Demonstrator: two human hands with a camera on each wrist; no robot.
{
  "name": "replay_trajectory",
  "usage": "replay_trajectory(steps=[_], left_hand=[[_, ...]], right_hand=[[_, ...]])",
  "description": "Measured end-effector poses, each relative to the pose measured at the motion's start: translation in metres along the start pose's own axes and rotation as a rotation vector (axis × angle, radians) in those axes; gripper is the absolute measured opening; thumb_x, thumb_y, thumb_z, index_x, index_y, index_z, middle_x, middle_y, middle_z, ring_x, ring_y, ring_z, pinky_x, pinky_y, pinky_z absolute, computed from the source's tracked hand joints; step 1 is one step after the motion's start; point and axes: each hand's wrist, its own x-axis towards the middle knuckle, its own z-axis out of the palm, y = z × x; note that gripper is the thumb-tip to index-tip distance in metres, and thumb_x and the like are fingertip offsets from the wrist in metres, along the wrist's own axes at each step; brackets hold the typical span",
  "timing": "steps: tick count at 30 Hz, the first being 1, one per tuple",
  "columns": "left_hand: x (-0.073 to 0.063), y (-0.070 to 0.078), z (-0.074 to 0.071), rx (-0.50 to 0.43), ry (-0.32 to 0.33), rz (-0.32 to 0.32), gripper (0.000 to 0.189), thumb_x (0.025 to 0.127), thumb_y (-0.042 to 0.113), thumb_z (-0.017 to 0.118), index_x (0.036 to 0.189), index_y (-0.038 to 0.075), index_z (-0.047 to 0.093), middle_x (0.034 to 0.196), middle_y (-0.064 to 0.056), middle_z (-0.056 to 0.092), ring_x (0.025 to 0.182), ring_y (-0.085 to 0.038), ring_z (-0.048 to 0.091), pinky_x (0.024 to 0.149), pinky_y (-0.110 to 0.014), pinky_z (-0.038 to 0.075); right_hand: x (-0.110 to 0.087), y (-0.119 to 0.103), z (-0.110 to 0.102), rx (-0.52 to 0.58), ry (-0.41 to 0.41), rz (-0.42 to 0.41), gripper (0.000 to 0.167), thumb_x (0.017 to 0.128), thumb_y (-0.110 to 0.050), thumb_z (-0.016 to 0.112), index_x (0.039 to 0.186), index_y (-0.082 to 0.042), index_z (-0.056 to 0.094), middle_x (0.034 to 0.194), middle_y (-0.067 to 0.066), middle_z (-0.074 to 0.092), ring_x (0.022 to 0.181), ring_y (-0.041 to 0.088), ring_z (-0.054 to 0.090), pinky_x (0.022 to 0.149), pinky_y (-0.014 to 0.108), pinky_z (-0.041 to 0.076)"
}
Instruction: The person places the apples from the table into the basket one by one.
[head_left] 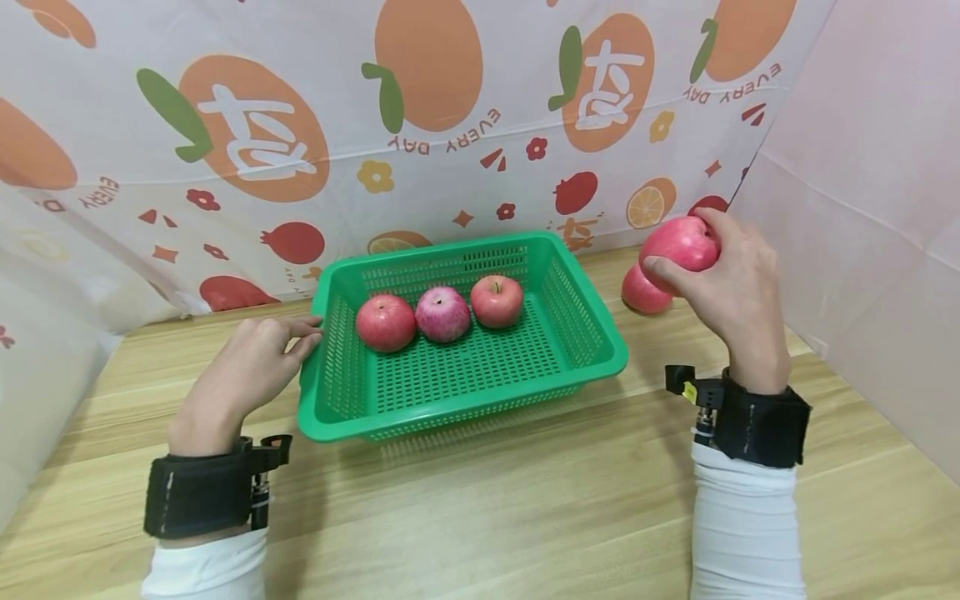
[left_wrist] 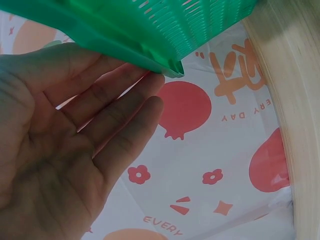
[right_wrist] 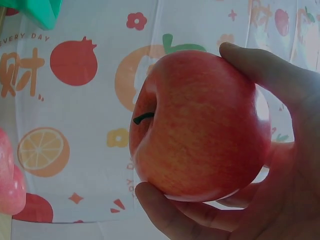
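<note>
My right hand (head_left: pixel 738 287) grips a red apple (right_wrist: pixel 200 125) between thumb and fingers, its dark stem showing in the right wrist view. Below and behind it, another pinkish-red apple (head_left: pixel 645 292) lies on the table, partly hidden by the held one. At the left, my left hand (head_left: pixel 258 362) holds the rim of a green plastic basket (head_left: pixel 465 408). In the left wrist view its fingers (left_wrist: pixel 127 135) reach along the rim's underside, slightly bent. Inside the basket sit three apples in a row: a red one (head_left: pixel 386 323), a purplish one (head_left: pixel 442 314) and a lighter red one (head_left: pixel 497 302).
The wood-grain table (head_left: pixel 510 508) extends in front of the basket. Behind stands a white cloth backdrop (head_left: pixel 337 83) printed with fruit and flowers, and a pale sheet (head_left: pixel 862 208) hangs along the right side. Black camera straps (head_left: pixel 761 425) circle both wrists.
</note>
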Motion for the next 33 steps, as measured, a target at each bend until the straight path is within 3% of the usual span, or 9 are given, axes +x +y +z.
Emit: replay_trajectory(steps=[16, 21, 33], left_hand=[[0.000, 0.000, 0.000, 0.012, 0.005, 0.001, 0.031, 0.097, 0.001, 0.064, 0.120, -0.020, 0.063, 0.122, -0.036, 0.062, 0.068, -0.024, 0.055, 0.048, -0.029, 0.033], [0.000, 0.000, 0.000, 0.006, 0.003, -0.002, 0.031, 0.097, 0.001, 0.064, 0.120, -0.020, 0.062, 0.122, -0.036, 0.062, 0.060, -0.021, 0.047, 0.047, -0.029, 0.032], [0.000, 0.001, -0.001, 0.023, 0.015, 0.006, 0.030, 0.098, 0.001, 0.063, 0.119, -0.020, 0.063, 0.121, -0.035, 0.063, 0.069, -0.026, 0.056, 0.050, -0.030, 0.035]], right_hand=[[-0.002, -0.012, 0.011, -0.015, -0.034, -0.089, 0.070, 0.084, -0.034, 0.080, 0.141, -0.001, 0.055, 0.128, 0.025, 0.058, 0.116, 0.045, 0.052, 0.089, 0.065, 0.048], [-0.002, -0.013, 0.015, -0.001, -0.029, -0.102, 0.069, 0.084, -0.034, 0.079, 0.139, 0.000, 0.056, 0.125, 0.025, 0.058, 0.113, 0.045, 0.053, 0.089, 0.065, 0.047], [-0.001, -0.034, 0.028, 0.053, -0.117, -0.102, 0.070, 0.084, -0.034, 0.081, 0.143, -0.005, 0.055, 0.135, 0.020, 0.056, 0.120, 0.040, 0.050, 0.089, 0.063, 0.050]])
